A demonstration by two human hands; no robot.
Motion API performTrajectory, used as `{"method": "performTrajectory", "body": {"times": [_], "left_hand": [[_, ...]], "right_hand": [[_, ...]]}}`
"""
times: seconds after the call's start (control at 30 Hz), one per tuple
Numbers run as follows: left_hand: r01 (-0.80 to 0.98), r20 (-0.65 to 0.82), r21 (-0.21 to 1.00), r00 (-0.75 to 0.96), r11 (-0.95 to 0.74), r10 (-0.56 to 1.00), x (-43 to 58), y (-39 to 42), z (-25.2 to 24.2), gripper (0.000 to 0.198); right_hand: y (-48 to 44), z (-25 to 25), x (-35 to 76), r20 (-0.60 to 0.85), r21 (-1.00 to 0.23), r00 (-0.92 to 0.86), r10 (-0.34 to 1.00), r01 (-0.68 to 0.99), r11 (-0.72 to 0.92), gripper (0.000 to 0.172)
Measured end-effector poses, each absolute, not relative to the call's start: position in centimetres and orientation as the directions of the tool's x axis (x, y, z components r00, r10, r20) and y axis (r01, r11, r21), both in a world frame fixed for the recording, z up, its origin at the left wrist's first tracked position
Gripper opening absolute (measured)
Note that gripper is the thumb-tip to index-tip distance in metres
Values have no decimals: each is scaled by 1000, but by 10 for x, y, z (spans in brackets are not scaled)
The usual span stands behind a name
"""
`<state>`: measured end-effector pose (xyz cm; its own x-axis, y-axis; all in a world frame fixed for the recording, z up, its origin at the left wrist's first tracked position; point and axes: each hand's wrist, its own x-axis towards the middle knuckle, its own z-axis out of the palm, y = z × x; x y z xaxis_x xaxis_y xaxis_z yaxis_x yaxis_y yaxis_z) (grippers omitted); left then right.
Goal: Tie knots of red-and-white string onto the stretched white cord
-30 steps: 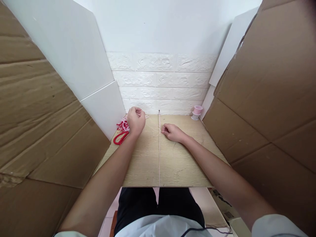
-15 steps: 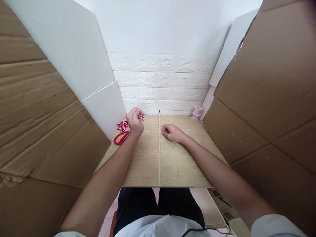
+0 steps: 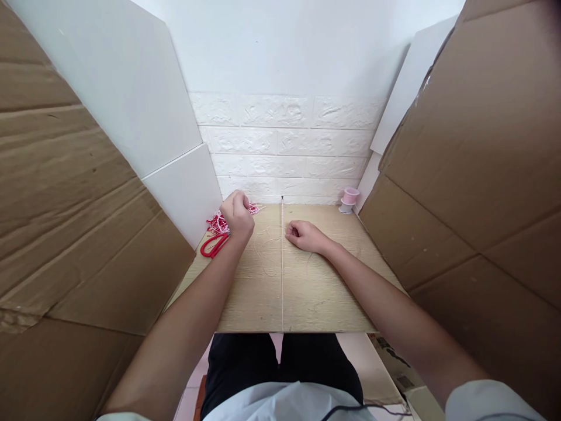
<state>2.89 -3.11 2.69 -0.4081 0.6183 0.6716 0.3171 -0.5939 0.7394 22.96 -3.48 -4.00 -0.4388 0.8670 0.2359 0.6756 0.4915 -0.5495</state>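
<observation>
A thin pale cord (image 3: 283,280) runs straight down the middle of the table from a small dark peg (image 3: 282,197) at the back to the front edge. Its upper stretch looks thicker and pinkish. My right hand (image 3: 304,235) is just right of this stretch, fingertips pinched on a fine thread close to the cord. Left of the cord, my left hand (image 3: 238,215) is raised with its fingers curled closed; what they hold, if anything, is hidden. Fine loose threads (image 3: 266,257) curl over the tabletop between my hands.
Behind my left hand lies a tangled heap of red and white strings (image 3: 218,223), with red-handled scissors (image 3: 213,245) beside it. Pink and whitish spools (image 3: 349,199) are stacked at the back right. Cardboard walls (image 3: 438,228) flank the wooden table (image 3: 324,298).
My left hand has turned slightly and shifted a little left. Loose thread now lies in wider curls left of the cord. My right hand is nearly still.
</observation>
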Motion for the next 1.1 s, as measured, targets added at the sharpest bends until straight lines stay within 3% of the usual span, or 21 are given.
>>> {"method": "performTrajectory", "body": {"times": [0.1,0.2,0.27,0.4,0.5,0.6,0.67,0.9,1.1], "left_hand": [[332,623,782,-366,-528,692,29,-25,24,33],[471,523,778,-115,-417,845,27,-18,18,27],[611,410,712,37,-345,912,25,-15,12,26],[765,47,618,196,-183,979,20,-13,5,34],[859,-178,507,186,-72,966,17,-13,4,40],[930,-166,367,93,-26,982,15,-12,8,43],[938,-118,345,66,-22,991,13,-12,11,41],[817,-282,553,367,-162,887,6,-15,12,35],[789,-310,584,435,-192,846,2,-12,6,40]], "right_hand": [[-35,-40,230,238,-549,-447,862,670,499,4],[-36,-39,230,244,-542,-449,859,672,505,4],[-37,-38,230,247,-538,-450,859,673,507,5],[-38,-37,231,244,-551,-450,859,664,505,6],[-38,-38,231,248,-568,-444,861,653,500,11],[-37,-39,232,252,-587,-431,866,644,491,14],[-36,-39,232,254,-600,-430,866,633,490,14],[-35,-36,231,260,-601,-328,908,681,418,18],[-33,-32,236,209,-475,-137,968,851,223,26]]}}
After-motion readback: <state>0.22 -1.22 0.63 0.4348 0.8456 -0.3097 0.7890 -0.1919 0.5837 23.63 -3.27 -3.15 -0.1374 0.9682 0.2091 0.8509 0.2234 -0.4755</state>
